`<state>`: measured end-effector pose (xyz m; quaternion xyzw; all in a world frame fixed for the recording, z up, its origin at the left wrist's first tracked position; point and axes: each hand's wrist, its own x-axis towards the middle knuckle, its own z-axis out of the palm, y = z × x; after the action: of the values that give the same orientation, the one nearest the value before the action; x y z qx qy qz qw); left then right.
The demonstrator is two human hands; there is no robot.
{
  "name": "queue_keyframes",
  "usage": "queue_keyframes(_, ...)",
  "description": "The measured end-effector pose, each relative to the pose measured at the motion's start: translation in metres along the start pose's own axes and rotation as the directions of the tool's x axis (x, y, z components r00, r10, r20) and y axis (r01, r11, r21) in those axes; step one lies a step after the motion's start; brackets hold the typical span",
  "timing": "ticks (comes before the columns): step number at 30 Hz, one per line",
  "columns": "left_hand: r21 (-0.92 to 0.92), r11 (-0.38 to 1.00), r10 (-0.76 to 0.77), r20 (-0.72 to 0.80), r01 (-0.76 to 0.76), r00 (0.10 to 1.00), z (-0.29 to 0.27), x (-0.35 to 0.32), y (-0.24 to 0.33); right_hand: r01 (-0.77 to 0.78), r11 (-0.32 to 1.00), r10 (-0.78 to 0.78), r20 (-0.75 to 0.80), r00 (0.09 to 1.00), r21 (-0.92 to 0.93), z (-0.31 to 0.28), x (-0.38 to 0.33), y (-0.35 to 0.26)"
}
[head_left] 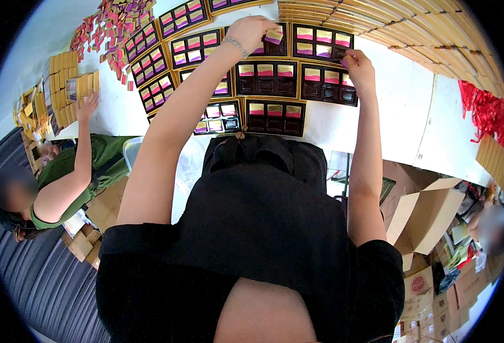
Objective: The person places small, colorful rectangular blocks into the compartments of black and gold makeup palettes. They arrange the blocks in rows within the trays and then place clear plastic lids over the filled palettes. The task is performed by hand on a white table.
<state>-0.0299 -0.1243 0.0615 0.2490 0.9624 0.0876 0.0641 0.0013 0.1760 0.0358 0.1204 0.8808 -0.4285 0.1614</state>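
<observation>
My left hand (248, 34) is closed in a pinch on a small wrapped piece (274, 36) in gold, pink and purple, above a black compartment tray (276, 48) in the back row. My right hand (362, 71) pinches another small wrapped piece (346, 60), partly covered by the fingers, at the right edge of the neighbouring black tray (323, 58). Below it lies a part-filled tray (329, 91), its top compartments holding pieces and its lower ones bare. Two more trays, a middle one (263, 86) and a front one (275, 124), also have only their top rows filled.
Loose wrapped pieces (106, 40) are heaped at the far left. Gold boxes (63, 86) are stacked there, with a co-worker's hand (86, 106) on them. Long rows of gold boxes (389, 23) line the back right. Red ribbons (483, 111) and an open carton (429, 217) are at right.
</observation>
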Motion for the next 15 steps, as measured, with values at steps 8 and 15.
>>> queue_keyframes(8, 0.279, 0.96, -0.044, 0.237, -0.025, 0.97, 0.009, -0.037, 0.033, -0.139, 0.58, 0.025, 0.153, 0.988, 0.802, 0.012, -0.008, 0.004)
queue_keyframes(15, 0.254, 0.964, -0.146, 0.287, 0.072, 0.947, 0.021, -0.046, 0.058, 0.051, 0.39, -0.183, 0.023, 0.983, 0.919, 0.015, -0.019, 0.015)
